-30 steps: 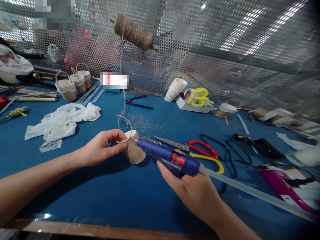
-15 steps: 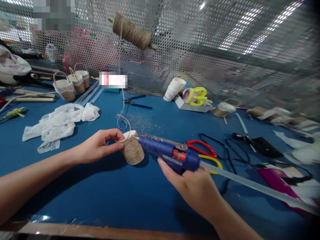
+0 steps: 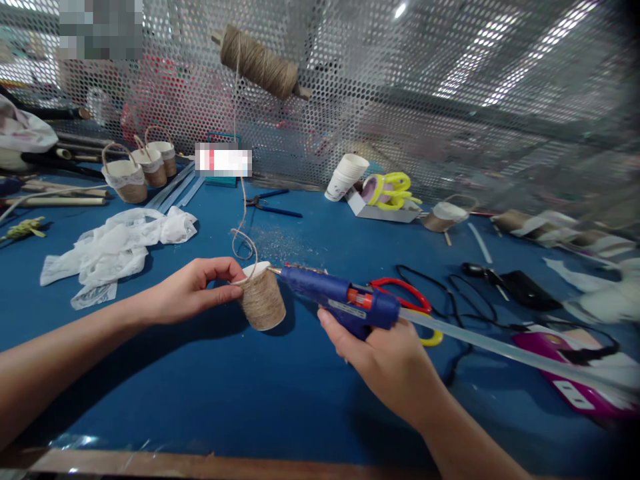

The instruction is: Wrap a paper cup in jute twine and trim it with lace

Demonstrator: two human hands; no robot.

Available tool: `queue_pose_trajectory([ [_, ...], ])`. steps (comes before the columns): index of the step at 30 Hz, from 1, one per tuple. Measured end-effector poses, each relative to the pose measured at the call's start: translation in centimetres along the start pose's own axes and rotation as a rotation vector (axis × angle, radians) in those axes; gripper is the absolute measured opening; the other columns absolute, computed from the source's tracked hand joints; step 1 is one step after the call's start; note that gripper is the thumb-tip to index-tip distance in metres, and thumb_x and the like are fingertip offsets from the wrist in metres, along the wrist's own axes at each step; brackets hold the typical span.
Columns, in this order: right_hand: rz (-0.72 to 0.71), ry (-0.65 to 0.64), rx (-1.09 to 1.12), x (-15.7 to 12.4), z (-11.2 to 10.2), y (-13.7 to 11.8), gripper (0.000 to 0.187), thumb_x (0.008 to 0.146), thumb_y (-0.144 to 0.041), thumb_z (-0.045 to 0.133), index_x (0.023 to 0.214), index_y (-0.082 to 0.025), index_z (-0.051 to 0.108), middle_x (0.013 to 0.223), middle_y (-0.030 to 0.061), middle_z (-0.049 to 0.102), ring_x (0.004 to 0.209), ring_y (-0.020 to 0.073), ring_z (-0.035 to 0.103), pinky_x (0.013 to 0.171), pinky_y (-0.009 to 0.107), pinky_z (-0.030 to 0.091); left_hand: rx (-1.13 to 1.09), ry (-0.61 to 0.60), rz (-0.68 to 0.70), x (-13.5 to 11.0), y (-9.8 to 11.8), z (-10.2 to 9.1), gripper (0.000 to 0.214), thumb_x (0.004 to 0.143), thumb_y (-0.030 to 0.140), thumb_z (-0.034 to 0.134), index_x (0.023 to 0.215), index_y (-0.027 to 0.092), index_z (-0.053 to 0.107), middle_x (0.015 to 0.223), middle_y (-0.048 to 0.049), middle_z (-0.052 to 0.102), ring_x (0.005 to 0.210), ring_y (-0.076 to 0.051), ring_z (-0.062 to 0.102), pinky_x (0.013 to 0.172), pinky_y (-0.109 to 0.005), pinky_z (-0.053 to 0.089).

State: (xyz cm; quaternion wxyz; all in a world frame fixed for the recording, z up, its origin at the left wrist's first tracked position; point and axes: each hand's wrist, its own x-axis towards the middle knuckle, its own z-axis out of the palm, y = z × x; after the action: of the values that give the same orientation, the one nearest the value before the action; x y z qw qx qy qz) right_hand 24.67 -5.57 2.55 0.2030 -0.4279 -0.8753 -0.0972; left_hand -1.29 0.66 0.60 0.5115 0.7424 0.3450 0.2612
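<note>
My left hand (image 3: 205,287) pinches the rim of a paper cup (image 3: 263,303) wrapped in brown twine. The cup is tilted, its white mouth turned up and away. A loose strand of twine (image 3: 243,200) runs from the cup's rim up to a spool (image 3: 259,63) mounted on the mesh. In my right hand (image 3: 385,363) is a blue glue gun (image 3: 340,293), its metal nozzle at the cup's right rim. Whether the nozzle touches the cup I cannot tell. A long clear glue stick (image 3: 480,343) sticks out of the gun's back.
White lace (image 3: 120,247) lies left, with several twine baskets (image 3: 126,181) behind. Blue pliers (image 3: 275,202), stacked paper cups (image 3: 346,177) and yellow scissors (image 3: 395,190) are farther back. Red-and-yellow-handled scissors (image 3: 405,293), black cord (image 3: 453,287) and a magenta power strip (image 3: 555,360) lie right.
The glue gun's nozzle has shifted slightly along the cup's rim, and the gun's body has turned a little. My left hand keeps its pinch on the cup. The whole view has drifted slightly.
</note>
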Motion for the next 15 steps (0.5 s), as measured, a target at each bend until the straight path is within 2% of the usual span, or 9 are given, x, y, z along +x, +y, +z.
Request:
queue_pose_trajectory([
  [2,0.129,-0.014,0.133,-0.2,0.3,0.1,0.027,0.081,-0.018,0.046,0.085,-0.02,0.073,0.05,0.0039,0.061,0.048,0.0172,0.059,0.05,0.029,0.047,0.0,-0.005,0.0,0.0,0.0,0.0,0.014,0.084,0.028,0.05,0.083,0.015,0.055,0.085,-0.0035,0.06,0.08,-0.013,0.054,0.076,-0.026,0.042],
  [4,0.2,-0.022,0.206,-0.3,0.7,0.3,0.025,0.082,-0.024,0.048,0.086,-0.021,0.072,0.053,0.0043,0.062,0.051,0.0182,0.06,0.052,0.03,0.048,0.005,-0.007,0.0,0.0,-0.1,-0.1,0.014,0.084,0.028,0.05,0.083,0.015,0.055,0.085,-0.0036,0.06,0.08,-0.013,0.054,0.076,-0.026,0.042],
  [9,0.226,-0.007,0.225,-0.3,1.0,0.1,0.029,0.083,-0.028,0.044,0.086,-0.019,0.071,0.054,0.0049,0.062,0.054,0.0188,0.061,0.053,0.03,0.048,0.012,-0.006,0.008,0.0,-0.1,-0.1,0.016,0.083,0.029,0.05,0.082,0.014,0.055,0.084,-0.0033,0.059,0.079,-0.013,0.053,0.075,-0.027,0.043],
  [12,0.233,-0.008,0.247,-0.2,0.6,-0.6,0.029,0.083,-0.027,0.044,0.076,-0.017,0.071,0.049,0.0034,0.06,0.049,0.0165,0.059,0.048,0.027,0.047,0.011,-0.006,0.007,0.0,0.1,-0.1,0.015,0.083,0.028,0.05,0.082,0.014,0.054,0.083,-0.0028,0.059,0.078,-0.013,0.053,0.074,-0.026,0.042],
  [15,0.299,0.005,0.289,0.0,0.1,-1.3,0.028,0.082,-0.027,0.047,0.067,-0.016,0.068,0.048,0.0028,0.059,0.045,0.0151,0.058,0.044,0.025,0.046,0.009,-0.008,0.004,0.1,0.2,0.0,0.014,0.082,0.028,0.05,0.082,0.014,0.054,0.082,-0.0023,0.058,0.077,-0.013,0.052,0.072,-0.026,0.042],
])
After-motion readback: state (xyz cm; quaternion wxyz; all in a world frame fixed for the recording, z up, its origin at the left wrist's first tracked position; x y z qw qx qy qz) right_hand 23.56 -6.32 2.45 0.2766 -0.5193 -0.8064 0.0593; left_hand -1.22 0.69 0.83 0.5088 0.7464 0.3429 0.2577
